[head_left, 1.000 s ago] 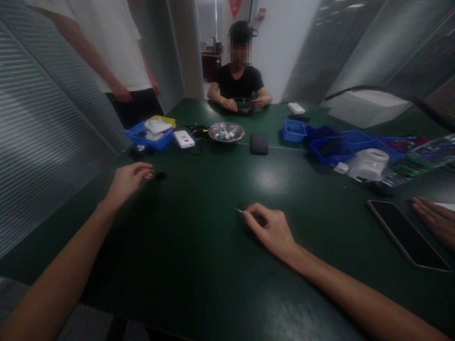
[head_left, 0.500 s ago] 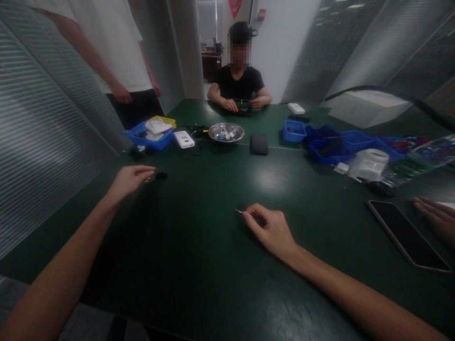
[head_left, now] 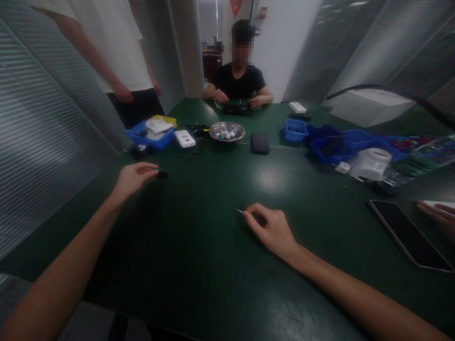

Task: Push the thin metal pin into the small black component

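My left hand (head_left: 133,180) reaches over the left part of the dark green table (head_left: 199,246). Its fingers are stretched out, with a gap between thumb and forefinger. The fingertips are at the left edge of a small black object (head_left: 162,174) lying on the table; its kind is too dark to make out, and whether they touch it is unclear. Near the middle, my right hand (head_left: 272,227) is closed in a pinch on a thin, silvery needle (head_left: 239,210). The needle points left, its other end hidden by the fingertips.
Across the table sits a person (head_left: 240,83) handling something dark; another stands at left. A metal dish (head_left: 227,138) with small items, a black pad (head_left: 259,143), blue bins (head_left: 295,130) and a blue tray (head_left: 152,140) stand farther back. At right lie a phone (head_left: 408,234) and another person's hand (head_left: 435,212).
My left hand has moved slightly right, so its fingertips are now at the black object's edge. The right hand keeps its pinch on the needle. The seated person's hands have shifted.
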{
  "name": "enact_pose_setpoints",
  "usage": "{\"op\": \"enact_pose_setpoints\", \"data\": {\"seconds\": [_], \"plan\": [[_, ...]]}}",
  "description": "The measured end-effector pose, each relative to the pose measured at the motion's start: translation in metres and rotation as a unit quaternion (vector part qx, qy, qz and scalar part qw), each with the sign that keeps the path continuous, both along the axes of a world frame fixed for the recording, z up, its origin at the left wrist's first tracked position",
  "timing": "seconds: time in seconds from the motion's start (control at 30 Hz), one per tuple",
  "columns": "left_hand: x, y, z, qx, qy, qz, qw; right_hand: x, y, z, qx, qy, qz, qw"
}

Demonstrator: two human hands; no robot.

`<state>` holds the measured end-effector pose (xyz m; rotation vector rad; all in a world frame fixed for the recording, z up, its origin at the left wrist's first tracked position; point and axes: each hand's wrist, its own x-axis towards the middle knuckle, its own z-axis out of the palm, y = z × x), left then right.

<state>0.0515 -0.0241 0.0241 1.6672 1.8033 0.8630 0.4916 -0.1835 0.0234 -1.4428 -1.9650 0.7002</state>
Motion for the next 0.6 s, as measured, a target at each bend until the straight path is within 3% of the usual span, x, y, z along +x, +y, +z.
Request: {"op": "enact_pose_setpoints", "data": {"seconds": [0.17,0.6], "plan": [[0.002,0.001,-0.005,0.013,0.058,-0.014,0.998,0.0,0.0,-0.001,0.003,-0.004,-0.001,1.0],[0.011,-0.002,-0.006,-0.027,0.023,0.018,0.999,-0.001,0.0,-0.001,0.004,-0.006,0.0,1.0]]}}
